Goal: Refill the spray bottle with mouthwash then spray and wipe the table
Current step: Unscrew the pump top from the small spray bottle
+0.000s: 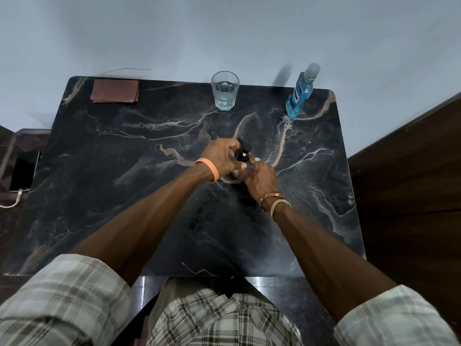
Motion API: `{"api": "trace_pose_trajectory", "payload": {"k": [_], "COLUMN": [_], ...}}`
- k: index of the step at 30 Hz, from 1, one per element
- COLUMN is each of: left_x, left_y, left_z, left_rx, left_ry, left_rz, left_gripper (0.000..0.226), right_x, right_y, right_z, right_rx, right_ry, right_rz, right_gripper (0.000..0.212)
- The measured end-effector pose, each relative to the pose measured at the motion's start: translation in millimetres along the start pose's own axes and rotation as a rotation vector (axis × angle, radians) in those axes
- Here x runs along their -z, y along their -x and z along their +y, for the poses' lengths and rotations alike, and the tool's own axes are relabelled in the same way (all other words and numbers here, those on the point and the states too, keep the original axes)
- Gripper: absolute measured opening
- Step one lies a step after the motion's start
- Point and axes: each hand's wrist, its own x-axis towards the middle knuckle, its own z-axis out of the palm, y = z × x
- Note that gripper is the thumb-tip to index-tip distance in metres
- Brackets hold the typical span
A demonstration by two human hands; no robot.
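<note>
Plaid-sleeved arms (139, 221) are extended mid-table, where the spray bottle (243, 156) is gripped: head by the left hand (220, 157), body by the right hand (260, 178). Mouthwash (299, 96) is seen capped at the far-right corner; refilling is judged unstarted.

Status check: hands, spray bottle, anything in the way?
Left hand on the spray bottle's black head, right hand round its body. Mouthwash bottle capped, far right edge. Glass and cloth stand apart at the back.
</note>
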Motion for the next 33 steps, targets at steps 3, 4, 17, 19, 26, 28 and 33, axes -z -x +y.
{"api": "trace_pose_trajectory", "payload": {"k": [3, 4, 17, 19, 26, 28, 33], "left_x": [0.6, 0.1, -0.7, -0.2, 0.2, 0.8, 0.8], "left_y": [-1.0, -0.4, -1.4, -2.8, -1.0, -2.0, 2.5], "left_z": [2.9, 3.8, -0.9, -0.9, 1.9, 2.6, 2.3], "left_rx": [0.042, 0.031, -0.058, -0.048, -0.081, -0.061, -0.084], "left_ry": [-0.036, -0.046, -0.05, -0.099, -0.139, -0.139, -0.093], "left_rz": [0.04, 0.046, -0.018, -0.006, 0.0, 0.025, 0.012], "left_gripper": [0.044, 0.048, 0.045, 0.034, 0.039, 0.03, 0.052], "right_x": [-0.3, 0.0, 2.0, 1.2, 3.1, 2.5, 3.3], "right_y": [-0.2, -0.4, -0.1, -0.7, 0.3, 0.5, 1.7], "right_z": [0.0, 0.1, 0.5, 0.7, -0.7, -1.2, -2.6], "right_rx": [0.019, 0.033, 0.038, 0.02, -0.022, -0.009, -0.005], "right_ry": [0.003, 0.004, -0.001, 0.021, 0.004, 0.008, 0.0], "right_rz": [-0.002, 0.004, 0.0, -0.001, -0.017, -0.012, -0.008], "right_gripper": [0.022, 0.023, 0.03, 0.028, 0.026, 0.029, 0.025]}}
